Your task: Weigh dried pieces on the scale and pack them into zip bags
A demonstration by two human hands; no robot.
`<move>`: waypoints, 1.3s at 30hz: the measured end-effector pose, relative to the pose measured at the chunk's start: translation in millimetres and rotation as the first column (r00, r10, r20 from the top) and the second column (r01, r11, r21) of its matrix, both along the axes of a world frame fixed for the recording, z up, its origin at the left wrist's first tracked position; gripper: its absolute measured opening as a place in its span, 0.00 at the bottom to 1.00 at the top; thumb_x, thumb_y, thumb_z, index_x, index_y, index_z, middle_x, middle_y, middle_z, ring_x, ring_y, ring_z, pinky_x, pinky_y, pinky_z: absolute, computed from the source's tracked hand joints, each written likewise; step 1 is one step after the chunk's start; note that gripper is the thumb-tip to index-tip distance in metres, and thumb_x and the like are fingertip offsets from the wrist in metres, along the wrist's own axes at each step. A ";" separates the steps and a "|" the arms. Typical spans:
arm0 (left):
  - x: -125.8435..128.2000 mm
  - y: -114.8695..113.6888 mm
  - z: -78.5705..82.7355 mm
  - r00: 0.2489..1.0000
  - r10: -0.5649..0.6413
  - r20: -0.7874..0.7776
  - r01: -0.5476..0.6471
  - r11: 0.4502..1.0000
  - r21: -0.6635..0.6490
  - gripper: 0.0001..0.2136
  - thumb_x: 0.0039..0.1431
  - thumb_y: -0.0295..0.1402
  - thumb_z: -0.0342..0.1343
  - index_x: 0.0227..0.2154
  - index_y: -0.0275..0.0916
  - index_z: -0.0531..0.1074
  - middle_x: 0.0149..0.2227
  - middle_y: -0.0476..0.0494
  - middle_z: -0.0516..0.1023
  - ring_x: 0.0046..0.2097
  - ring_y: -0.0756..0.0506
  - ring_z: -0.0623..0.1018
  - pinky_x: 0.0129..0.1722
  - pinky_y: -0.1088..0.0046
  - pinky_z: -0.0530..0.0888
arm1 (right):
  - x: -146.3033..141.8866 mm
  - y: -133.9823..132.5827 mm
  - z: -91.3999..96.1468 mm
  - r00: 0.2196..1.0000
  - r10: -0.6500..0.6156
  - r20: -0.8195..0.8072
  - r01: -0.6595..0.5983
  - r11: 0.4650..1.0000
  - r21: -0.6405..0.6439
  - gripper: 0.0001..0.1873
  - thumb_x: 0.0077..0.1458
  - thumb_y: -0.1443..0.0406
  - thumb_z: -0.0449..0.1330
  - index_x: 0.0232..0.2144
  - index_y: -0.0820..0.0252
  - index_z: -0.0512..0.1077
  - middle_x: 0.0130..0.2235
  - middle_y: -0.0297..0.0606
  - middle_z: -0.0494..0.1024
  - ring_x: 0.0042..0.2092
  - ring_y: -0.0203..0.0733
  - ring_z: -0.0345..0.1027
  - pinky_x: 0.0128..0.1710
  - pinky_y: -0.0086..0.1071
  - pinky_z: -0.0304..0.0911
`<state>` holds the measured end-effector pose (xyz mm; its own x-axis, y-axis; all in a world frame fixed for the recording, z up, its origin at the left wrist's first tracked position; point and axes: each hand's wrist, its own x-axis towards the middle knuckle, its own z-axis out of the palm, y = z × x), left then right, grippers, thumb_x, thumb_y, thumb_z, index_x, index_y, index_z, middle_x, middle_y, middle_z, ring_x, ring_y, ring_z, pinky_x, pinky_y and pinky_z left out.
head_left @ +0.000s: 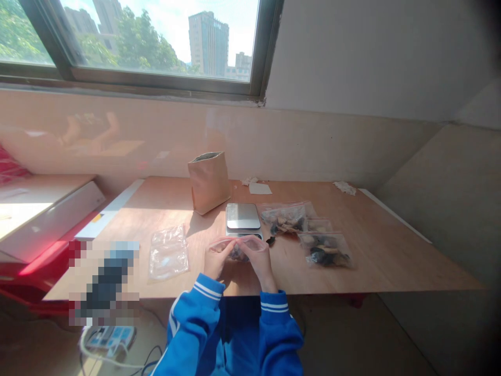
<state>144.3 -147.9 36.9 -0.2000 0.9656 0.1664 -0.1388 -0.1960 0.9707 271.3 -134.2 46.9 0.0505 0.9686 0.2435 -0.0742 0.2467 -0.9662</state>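
Observation:
My left hand (216,261) and my right hand (258,262) both grip a clear zip bag (237,246) with dark pieces inside, fingers pinched along its top edge, just in front of a small digital scale (243,217). Both sleeves are blue with white stripes. A tan paper bag (209,181) stands upright behind and left of the scale. To the right lie filled clear bags (285,218) and another filled bag (326,250). A stack of empty clear bags (168,251) lies to the left of my hands.
The wooden table (376,245) runs to a wall under a window. Paper scraps (259,188) and a crumpled bit (344,187) lie at the back. A blurred patch (104,279) covers the front left corner. A power strip (107,338) lies on the floor.

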 end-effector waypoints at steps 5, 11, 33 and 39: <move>0.8 -1.1 5.1 0.995 0.094 -0.040 -0.095 0.995 -0.017 0.12 0.48 0.40 0.65 0.30 0.35 0.80 0.34 0.40 0.82 0.39 0.43 0.81 0.43 0.68 0.77 | -6.9 0.2 -3.4 0.999 -0.049 -0.015 0.049 0.999 0.023 0.10 0.47 0.58 0.67 0.27 0.60 0.77 0.29 0.38 0.81 0.32 0.42 0.75 0.35 0.33 0.71; -0.6 -1.3 8.2 0.993 0.116 -0.008 -0.116 0.993 -0.035 0.14 0.46 0.43 0.66 0.30 0.36 0.81 0.34 0.39 0.83 0.41 0.41 0.81 0.45 0.66 0.76 | -10.6 -1.9 -2.3 0.995 -0.096 -0.033 0.096 0.995 0.006 0.08 0.48 0.60 0.66 0.26 0.59 0.78 0.29 0.38 0.81 0.33 0.43 0.75 0.36 0.34 0.71; -13.2 20.2 29.5 0.994 0.082 0.077 -0.065 0.977 -0.205 0.29 0.57 0.56 0.48 0.32 0.33 0.80 0.31 0.35 0.82 0.33 0.42 0.80 0.35 0.66 0.75 | 74.9 26.6 22.5 0.883 -0.450 0.130 0.454 0.891 0.001 0.36 0.56 0.36 0.44 0.23 0.58 0.71 0.21 0.41 0.76 0.25 0.44 0.71 0.28 0.34 0.66; -65.2 60.4 35.5 0.889 0.404 -0.216 -0.415 0.910 -0.006 0.21 0.58 0.47 0.50 0.45 0.36 0.74 0.50 0.37 0.76 0.48 0.41 0.75 0.49 0.62 0.72 | 184.9 80.2 45.1 0.747 -0.578 0.327 0.593 0.803 0.062 0.39 0.53 0.34 0.42 0.23 0.61 0.71 0.18 0.41 0.73 0.22 0.42 0.66 0.24 0.33 0.60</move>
<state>79.1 -87.5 72.4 -0.5466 0.8132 0.1996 0.1462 -0.1421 0.9790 456.2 -54.0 91.9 0.5395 0.7842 0.3066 0.3798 0.0983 -0.9198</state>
